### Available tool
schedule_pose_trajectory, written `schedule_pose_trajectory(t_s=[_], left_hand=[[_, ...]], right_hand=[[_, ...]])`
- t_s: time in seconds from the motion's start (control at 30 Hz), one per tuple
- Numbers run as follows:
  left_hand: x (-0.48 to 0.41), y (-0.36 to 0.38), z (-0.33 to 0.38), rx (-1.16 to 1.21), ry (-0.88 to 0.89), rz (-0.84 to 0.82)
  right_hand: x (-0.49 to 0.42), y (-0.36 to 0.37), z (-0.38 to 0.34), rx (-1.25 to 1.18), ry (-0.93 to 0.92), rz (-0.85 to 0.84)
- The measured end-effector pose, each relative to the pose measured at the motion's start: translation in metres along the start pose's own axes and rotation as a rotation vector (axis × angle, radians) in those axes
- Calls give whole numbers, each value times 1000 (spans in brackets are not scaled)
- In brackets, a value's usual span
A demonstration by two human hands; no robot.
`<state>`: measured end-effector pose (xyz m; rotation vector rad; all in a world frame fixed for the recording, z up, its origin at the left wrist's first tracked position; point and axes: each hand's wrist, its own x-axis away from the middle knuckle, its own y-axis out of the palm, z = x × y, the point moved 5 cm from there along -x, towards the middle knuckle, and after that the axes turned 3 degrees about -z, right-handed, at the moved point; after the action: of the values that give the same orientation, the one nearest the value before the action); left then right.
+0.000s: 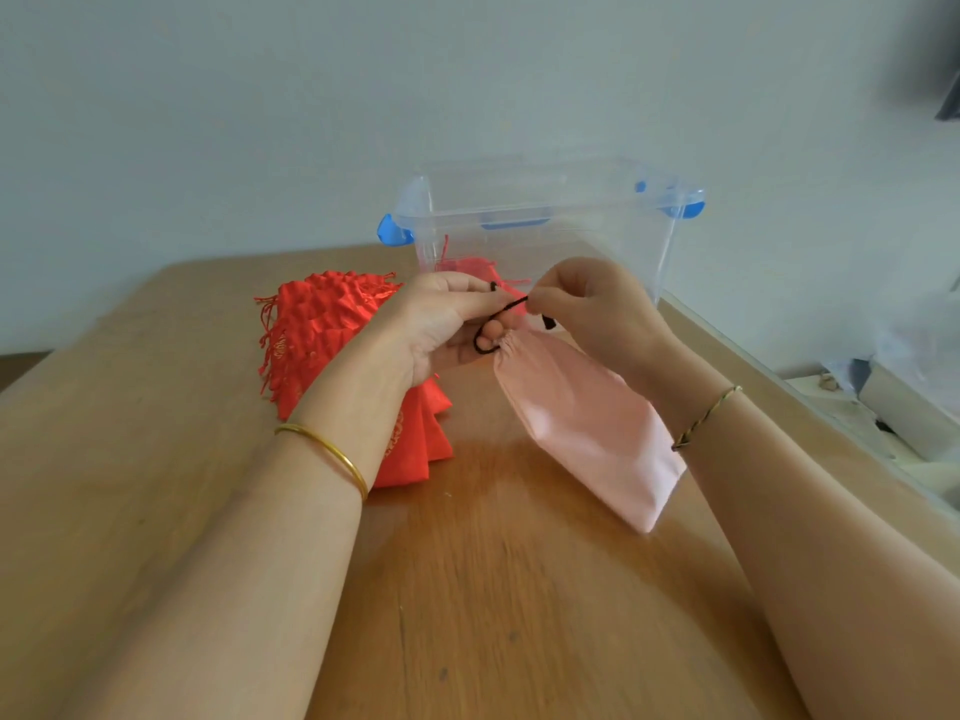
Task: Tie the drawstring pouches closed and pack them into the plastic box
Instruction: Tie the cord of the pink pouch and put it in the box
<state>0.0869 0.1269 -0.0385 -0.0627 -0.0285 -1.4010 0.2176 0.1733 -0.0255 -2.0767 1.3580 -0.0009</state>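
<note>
hanging between both hands above the wooden table (pixel 156 459), a pale pink pouch (pixel 587 428) slants down toward the right, its gathered neck at the fingers and its bottom corner low over the wood. the left hand (pixel 441 324) is curled closed, fingertips pinching the black drawstring (pixel 491 337) where it loops out of the puckered neck. the right hand (pixel 592 309) is also closed, thumb and forefinger nipped on the cord's other stretch, so the string runs taut from one pinch to the other just above the neck. a loose black end dangles under the right fingers. behind the hands stands a clear plastic box (pixel 545 220) with blue latches, open, with one red pouch (pixel 467 267) inside. a pile of red pouches (pixel 332 324) lies left of it, partly under the left wrist.
</note>
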Motion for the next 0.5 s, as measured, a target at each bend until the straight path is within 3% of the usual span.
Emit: schedule_pose_trajectory(t_s=[0.07,0.2,0.3,0.5], left_hand=[[0,-3,0,55,-9,6],[0,-5,2,100,-5,18],[1,-3,3,21,12,-5],[2,5,6,-125,76,-3]], right_hand=[[2,-2,-7,-7,-62,9],[7,4,-10,-115,-57,-132],[4,3,-5,-208,-7,-92],[2,17,5,-27,30,-179]])
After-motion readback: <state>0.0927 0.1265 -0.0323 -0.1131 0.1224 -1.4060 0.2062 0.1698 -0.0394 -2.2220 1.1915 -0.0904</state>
